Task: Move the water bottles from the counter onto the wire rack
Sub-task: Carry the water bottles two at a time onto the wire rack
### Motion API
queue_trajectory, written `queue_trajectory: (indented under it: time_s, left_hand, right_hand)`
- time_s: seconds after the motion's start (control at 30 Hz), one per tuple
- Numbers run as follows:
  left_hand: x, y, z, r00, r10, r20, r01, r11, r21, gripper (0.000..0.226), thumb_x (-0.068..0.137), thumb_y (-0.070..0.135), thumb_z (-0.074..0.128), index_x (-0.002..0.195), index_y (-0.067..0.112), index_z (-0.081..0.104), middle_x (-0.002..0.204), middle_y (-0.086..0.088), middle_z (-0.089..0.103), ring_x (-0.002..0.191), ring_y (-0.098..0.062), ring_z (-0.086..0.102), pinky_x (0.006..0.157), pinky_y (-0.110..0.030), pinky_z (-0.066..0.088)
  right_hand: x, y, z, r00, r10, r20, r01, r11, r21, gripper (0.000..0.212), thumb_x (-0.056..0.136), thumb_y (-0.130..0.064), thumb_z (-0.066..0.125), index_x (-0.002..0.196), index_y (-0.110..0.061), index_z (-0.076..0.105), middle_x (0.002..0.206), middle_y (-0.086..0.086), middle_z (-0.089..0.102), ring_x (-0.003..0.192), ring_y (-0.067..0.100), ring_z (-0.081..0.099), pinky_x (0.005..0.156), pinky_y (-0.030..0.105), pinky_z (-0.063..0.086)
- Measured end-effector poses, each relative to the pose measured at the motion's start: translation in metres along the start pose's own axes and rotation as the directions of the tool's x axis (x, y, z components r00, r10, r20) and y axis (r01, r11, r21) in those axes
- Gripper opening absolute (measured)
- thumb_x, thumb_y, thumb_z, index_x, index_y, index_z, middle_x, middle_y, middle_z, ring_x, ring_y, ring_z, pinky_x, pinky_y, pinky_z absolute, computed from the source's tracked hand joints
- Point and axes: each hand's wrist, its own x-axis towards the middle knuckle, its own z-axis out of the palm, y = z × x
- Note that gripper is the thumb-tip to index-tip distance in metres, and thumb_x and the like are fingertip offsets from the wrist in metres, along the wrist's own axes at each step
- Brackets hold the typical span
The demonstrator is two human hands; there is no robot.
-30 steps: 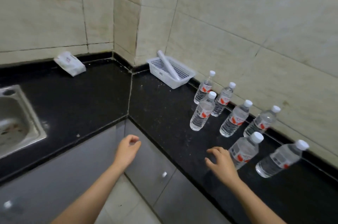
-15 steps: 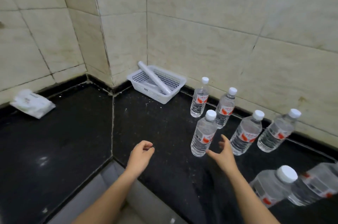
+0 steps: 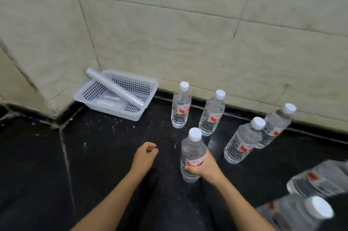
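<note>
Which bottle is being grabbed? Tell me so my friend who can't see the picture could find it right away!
Find the black counter under the tiled wall, with a white basket in its corner. Right of the basket stand white-capped water bottles. Yours is the lone bottle in front of the two nearest the basket, the only one the right hand grips.

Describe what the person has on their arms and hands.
The left forearm and right forearm are bare down to the frame's edge; no sleeve shows. The left hand and right hand wear no gloves, and no watch, bracelet or ring is visible.
</note>
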Motion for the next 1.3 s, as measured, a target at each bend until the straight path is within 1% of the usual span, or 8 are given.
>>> queue_trajectory:
  time_s: [0.13,0.23,0.4,0.57,0.8,1.0,1.1,1.3]
  left_hand:
    - [0.052,0.017,0.016,0.99,0.027,0.14,-0.035,0.998,0.053,0.042,0.081,0.008,0.061,0.121,0.004,0.05,0.121,-0.018,0.053,0.104,-0.026,0.053,0.088,-0.03,0.041]
    - [0.092,0.038,0.029,0.971,0.141,0.194,-0.166,0.978,0.123,0.078,0.074,0.015,0.071,0.139,0.009,0.029,0.144,-0.019,0.034,0.132,-0.033,0.034,0.111,-0.041,0.028]
    - [0.143,0.062,0.06,0.93,0.23,0.287,-0.249,0.968,0.033,0.111,0.059,0.017,0.083,0.145,0.012,0.012,0.15,-0.015,0.028,0.138,-0.03,0.027,0.115,-0.041,0.024]
    - [0.152,0.067,0.08,0.964,0.19,0.188,-0.182,0.982,-0.058,0.075,0.062,0.017,0.08,0.127,0.011,0.041,0.131,-0.014,0.053,0.12,-0.031,0.051,0.1,-0.037,0.04]
    - [0.113,0.048,0.047,0.907,0.23,0.353,-0.228,0.972,-0.047,0.063,0.061,0.011,0.081,0.117,0.012,0.051,0.12,-0.012,0.061,0.11,-0.027,0.058,0.094,-0.036,0.044]
    - [0.018,0.005,0.018,0.729,0.2,0.655,-0.15,0.98,-0.133,0.05,0.056,-0.003,0.081,0.089,0.024,0.056,0.087,0.008,0.065,0.077,-0.008,0.062,0.064,-0.01,0.051]
    - [-0.026,-0.004,0.022,0.623,0.155,0.767,-0.092,0.988,-0.125,0.059,0.035,0.024,0.081,0.089,0.027,0.057,0.078,0.012,0.071,0.074,0.001,0.066,0.063,-0.012,0.052]
    - [-0.12,0.001,0.059,0.433,0.187,0.882,-0.14,0.98,-0.14,0.059,0.036,0.013,0.079,0.09,0.025,0.056,0.074,0.014,0.072,0.072,0.003,0.067,0.063,-0.011,0.052]
  right_hand:
    - [-0.005,-0.002,0.019,0.972,0.1,-0.211,-0.091,0.995,0.049,0.074,0.043,-0.025,0.077,0.111,-0.028,0.049,0.102,-0.004,0.067,0.092,0.008,0.062,0.093,0.041,0.05]
    - [-0.008,-0.009,0.026,0.938,0.158,-0.31,-0.131,0.986,0.106,0.07,0.043,-0.024,0.076,0.108,-0.026,0.049,0.1,-0.006,0.066,0.089,0.003,0.061,0.089,0.029,0.05]
    - [-0.014,-0.021,0.042,0.88,0.261,-0.398,-0.217,0.964,0.152,0.057,0.05,-0.015,0.077,0.1,-0.027,0.052,0.094,-0.005,0.062,0.088,0.009,0.057,0.082,0.03,0.05]
    - [-0.032,-0.026,0.054,0.845,0.351,-0.404,-0.306,0.936,0.174,0.06,0.065,-0.004,0.079,0.104,-0.034,0.045,0.094,-0.02,0.055,0.087,0.002,0.056,0.07,0.004,0.045]
    - [-0.049,-0.024,0.071,0.758,0.357,-0.546,-0.271,0.934,0.234,0.048,0.045,-0.028,0.073,0.091,-0.028,0.057,0.086,-0.01,0.062,0.081,0.006,0.055,0.08,0.038,0.05]
    - [-0.114,-0.016,0.066,0.666,0.406,-0.626,-0.406,0.901,0.152,0.063,0.042,-0.037,0.072,0.098,-0.043,0.044,0.093,-0.016,0.063,0.09,0.007,0.061,0.086,0.034,0.051]
    - [-0.157,-0.015,0.062,0.629,0.414,-0.658,-0.411,0.896,0.17,0.072,0.047,-0.03,0.074,0.105,-0.044,0.033,0.094,-0.024,0.055,0.093,0.01,0.058,0.084,0.029,0.045]
    - [-0.258,0.009,0.052,0.461,0.389,-0.797,-0.395,0.895,0.208,0.059,0.051,-0.026,0.079,0.102,-0.029,0.049,0.093,-0.007,0.067,0.087,0.01,0.065,0.083,0.041,0.054]
